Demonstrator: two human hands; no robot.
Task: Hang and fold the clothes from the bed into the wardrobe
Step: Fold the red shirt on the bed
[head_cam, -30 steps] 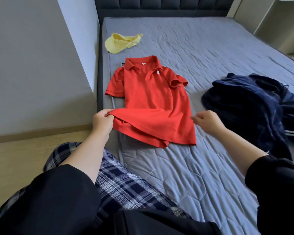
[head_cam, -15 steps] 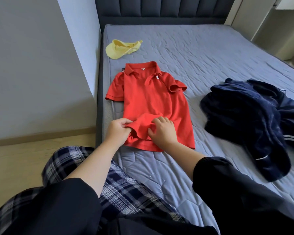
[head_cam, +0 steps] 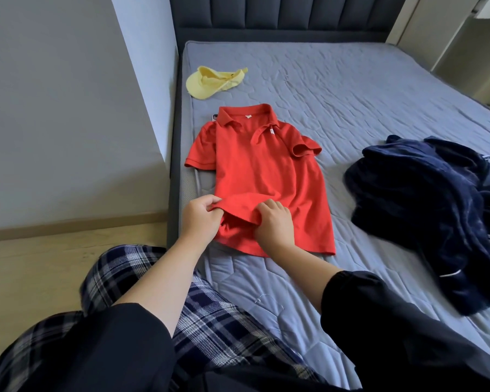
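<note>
Currently gripping the turned-up bottom hem of the red polo shirt [head_cam: 262, 171] with both hands. Pinching the hem's left corner between the thumb and curled fingers [head_cam: 208, 200] of the left hand [head_cam: 201, 222]. Curling the right hand [head_cam: 275, 226] over the same fold just beside it, knuckles up, fingertips tucked into the cloth. Holding that near-left part of the hem raised off the layer beneath, exposing the underside of the fabric. Keeping the remainder of the shirt lying flat and front up on the left side of the bed [head_cam: 351, 94], with its collar pointing toward the headboard [head_cam: 280, 21], its left sleeve spread out near the mattress edge, and its right sleeve rumpled and doubled over on itself. Noting a yellow cap [head_cam: 212, 82] lying beyond the collar, apart from the shirt. Noting a heap of dark navy clothing [head_cam: 425, 210] lying bunched on the bed to the right, well apart from the shirt. Noting a small white-edged object peeking out at the collar's left side, too hidden for identifying. Showing a leg in plaid trousers [head_cam: 125, 284] at the bed's near-left corner, and black sleeves pushed up both forearms. Recording pale wooden floor [head_cam: 40, 264] left of the bed.
</note>
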